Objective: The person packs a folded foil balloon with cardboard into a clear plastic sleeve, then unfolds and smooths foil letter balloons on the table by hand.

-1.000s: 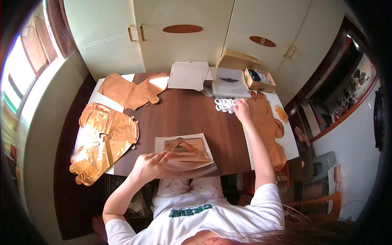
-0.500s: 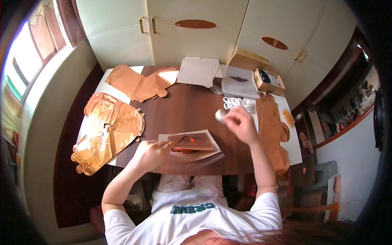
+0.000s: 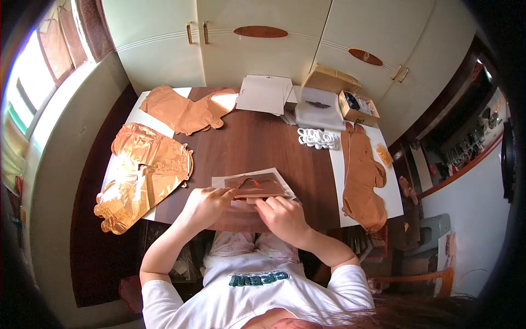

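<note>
In front of me on the brown table lies a clear plastic bag [image 3: 290, 189] with a white card [image 3: 220, 181] and a folded copper-coloured foil balloon [image 3: 266, 185] inside. My left hand [image 3: 205, 205] pinches the left side of the bag near its close edge. At the near right edge is my right hand [image 3: 282, 216], fingers curled together and tips against the bag's opening. Whatever those fingers hold is hidden. A cluster of white ring-shaped coils [image 3: 318, 139] sits farther back on the right.
Flat copper foil balloons lie at the far left [image 3: 181, 112], near left [image 3: 145, 175] and right [image 3: 362, 183]. Along the back are a stack of white cards [image 3: 264, 94], clear plastic bags [image 3: 329, 116] and an open cardboard box [image 3: 359, 109]. Small yellowish pieces [image 3: 383, 155] lie rightmost.
My right hand has come down and left from above the table, where it held a small white coil, to the bag's near edge. The coil is out of sight. My left hand stays put.
</note>
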The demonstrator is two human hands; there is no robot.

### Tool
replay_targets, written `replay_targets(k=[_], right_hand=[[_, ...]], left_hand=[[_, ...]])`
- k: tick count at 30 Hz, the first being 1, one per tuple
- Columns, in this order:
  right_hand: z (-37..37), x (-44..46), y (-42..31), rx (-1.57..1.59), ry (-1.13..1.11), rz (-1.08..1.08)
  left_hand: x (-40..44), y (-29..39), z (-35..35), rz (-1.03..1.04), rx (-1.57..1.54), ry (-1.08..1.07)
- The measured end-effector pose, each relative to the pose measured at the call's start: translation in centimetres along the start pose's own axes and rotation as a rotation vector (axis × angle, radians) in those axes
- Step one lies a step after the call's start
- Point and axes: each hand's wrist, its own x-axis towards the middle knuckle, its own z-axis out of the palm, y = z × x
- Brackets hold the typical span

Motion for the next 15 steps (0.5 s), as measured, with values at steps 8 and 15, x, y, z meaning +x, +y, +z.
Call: replay_targets(k=[8,15], right_hand=[[0.8,-1.5,-1.0,0.217,-0.116,-0.099],[2.2,-1.7,-1.0,0.166,-0.22,-0.025]], left_hand=[[-0.4,0.9,0.3,0.045,0.075,-0.012],[-1.0,1.5,0.6,0.029,0.1,-0.044]])
